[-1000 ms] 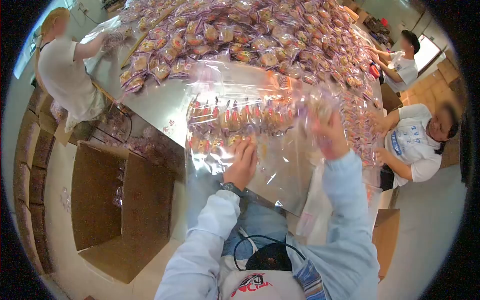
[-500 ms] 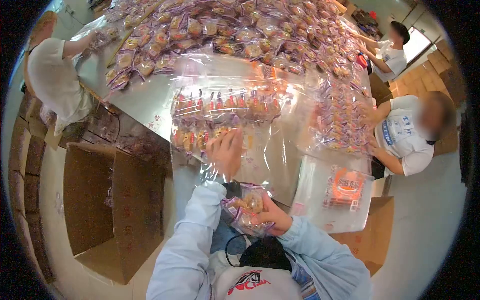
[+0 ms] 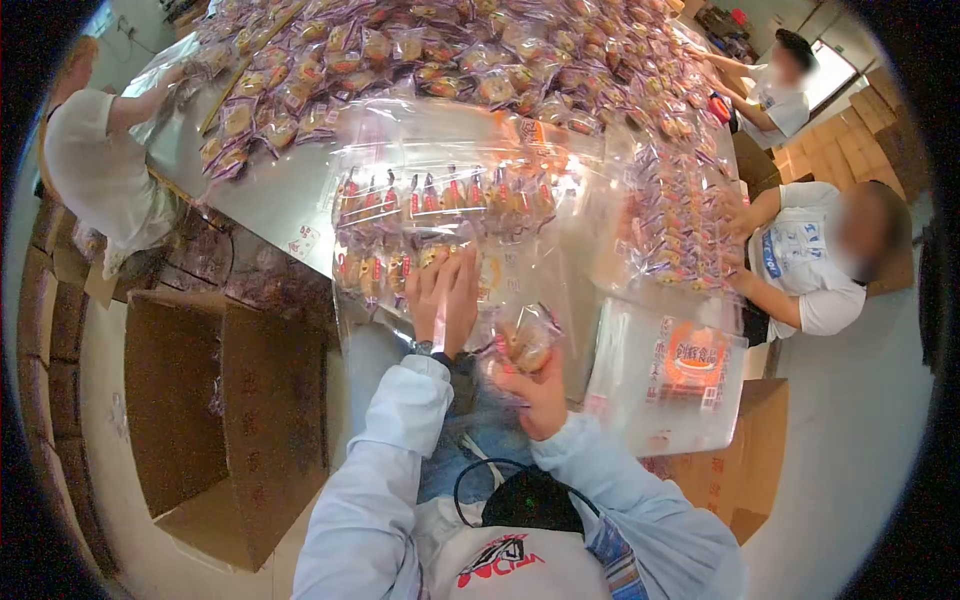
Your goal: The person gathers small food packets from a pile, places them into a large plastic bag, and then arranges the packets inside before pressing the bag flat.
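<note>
Just below centre, your right hand (image 3: 543,396) clasps a clear, purple-edged packet (image 3: 529,343), golden-brown inside; I cannot tell your left hand's (image 3: 445,298) grip.

From the right hand (image 3: 540,398) with its packet (image 3: 527,342), room opens at twelve o'clock over the clear bag (image 3: 540,288). The left hand (image 3: 445,295) blocks half past ten; packet rows (image 3: 450,197) obstruct eleven, a packet stack (image 3: 668,215) one. Printed bags (image 3: 665,395) cover three. Bare tabletop (image 3: 290,190) shows at ten.

Held both arms (image 3: 392,415) bent forward
Kept left hand (image 3: 444,300) ahead, back upward; curled right hand (image 3: 541,398) lower, closer in.
</note>
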{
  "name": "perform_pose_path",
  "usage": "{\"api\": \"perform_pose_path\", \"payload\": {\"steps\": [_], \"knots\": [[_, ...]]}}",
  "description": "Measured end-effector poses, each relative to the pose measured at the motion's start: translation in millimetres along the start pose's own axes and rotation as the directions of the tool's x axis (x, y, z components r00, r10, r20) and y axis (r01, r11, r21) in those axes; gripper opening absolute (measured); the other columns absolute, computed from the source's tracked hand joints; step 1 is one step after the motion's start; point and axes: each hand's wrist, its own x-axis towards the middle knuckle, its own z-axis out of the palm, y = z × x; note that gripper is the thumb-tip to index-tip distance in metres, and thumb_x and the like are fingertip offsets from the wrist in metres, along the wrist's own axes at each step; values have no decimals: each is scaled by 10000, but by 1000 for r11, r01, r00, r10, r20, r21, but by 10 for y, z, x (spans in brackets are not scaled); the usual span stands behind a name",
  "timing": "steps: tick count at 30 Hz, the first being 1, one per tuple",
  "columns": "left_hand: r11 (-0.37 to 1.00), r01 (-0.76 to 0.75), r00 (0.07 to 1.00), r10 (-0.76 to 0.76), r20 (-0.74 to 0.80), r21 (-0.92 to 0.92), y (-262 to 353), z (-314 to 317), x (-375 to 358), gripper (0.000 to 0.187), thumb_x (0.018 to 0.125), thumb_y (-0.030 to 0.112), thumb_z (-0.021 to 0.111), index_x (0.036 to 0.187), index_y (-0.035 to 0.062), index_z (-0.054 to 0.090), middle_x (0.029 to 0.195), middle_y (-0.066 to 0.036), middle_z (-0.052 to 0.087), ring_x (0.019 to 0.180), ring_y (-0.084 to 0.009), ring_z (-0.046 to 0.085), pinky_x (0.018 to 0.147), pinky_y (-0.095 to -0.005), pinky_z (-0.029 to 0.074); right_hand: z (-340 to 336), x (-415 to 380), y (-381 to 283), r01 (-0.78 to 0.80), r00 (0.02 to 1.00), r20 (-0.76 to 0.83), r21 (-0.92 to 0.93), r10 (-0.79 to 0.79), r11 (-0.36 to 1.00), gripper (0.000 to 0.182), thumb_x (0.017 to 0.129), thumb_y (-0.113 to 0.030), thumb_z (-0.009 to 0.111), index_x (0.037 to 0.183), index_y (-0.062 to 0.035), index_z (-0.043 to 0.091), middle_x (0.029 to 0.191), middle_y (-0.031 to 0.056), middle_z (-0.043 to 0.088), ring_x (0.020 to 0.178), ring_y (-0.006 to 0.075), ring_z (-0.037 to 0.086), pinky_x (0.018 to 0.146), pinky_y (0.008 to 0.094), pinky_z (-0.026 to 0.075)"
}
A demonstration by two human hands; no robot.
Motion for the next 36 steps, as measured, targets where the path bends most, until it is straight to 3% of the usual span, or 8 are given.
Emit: {"api": "perform_pose_path", "payload": {"steps": [4,13,16,19,25,28,30,36], "knots": [[1000,-25,999,24,-41,-18,-90,75,-40,481,911,205,692,1384,170,613,1256,27,649,1223,-196,579,1056,-425,351,331,2,89,158,986,-44,-28,-159,987,1207,723,49,840,1640,-87,68,1503,148,428,1326,274,505,1112,406,438],[996,16,999,-19,-32,-89,-78,107,-24,499,900,172,690,1391,183,604,1267,22,655,1208,-227,582,1045,-455,378,173,321,104,271,951,-115,-143,-288,952,1186,772,-7,854,1630,-44,37,1426,162,446,1256,231,532,1038,359,486],[994,20,1000,-19,13,-110,-42,42,-50,503,883,173,699,1378,192,610,1312,10,650,1234,-240,563,1040,-459,384,327,384,139,284,922,-184,-274,-340,919,1152,805,-72,842,1621,11,33,1482,226,434,1347,290,489,1108,386,433],[995,19,999,-15,35,-101,-68,73,-53,517,859,166,709,1365,219,616,1376,3,626,1265,-266,547,1046,-477,372,232,572,145,362,817,6,-783,-577,505,1037,864,-139,783,1601,76,86,1573,305,335,1458,375,378,1198,429,322],[993,-7,999,12,41,-119,-101,117,-67,476,842,113,686,1301,236,649,1394,20,610,1271,-275,545,1051,-494,359,35,935,220,259,897,-44,-753,-440,604,796,934,-107,628,1565,119,201,1588,365,278,1495,482,272,1243,473,218],[995,0,999,5,50,-103,-75,92,-69,404,828,99,683,1210,229,684,1386,22,616,1272,-266,552,1056,-478,357,23,866,169,298,828,93,-909,-554,292,764,956,-91,587,1566,115,176,1524,378,362,1409,504,393,1171,499,337],[993,12,999,-7,40,-114,-56,79,-56,408,828,102,686,1216,227,681,1378,24,621,1279,-262,552,1058,-474,361,125,799,-36,248,885,97,-926,-455,284,699,968,-94,577,1536,105,221,1480,387,396,1325,509,472,1088,516,409],[983,29,1000,-29,1,-183,-36,44,-45,376,842,104,695,1193,239,705,1340,20,636,1289,-260,554,1069,-482,366,501,726,-271,76,943,-103,-859,-316,507,333,1017,-137,548,1303,28,513,1313,355,542,1207,506,552,993,527,448]]}}
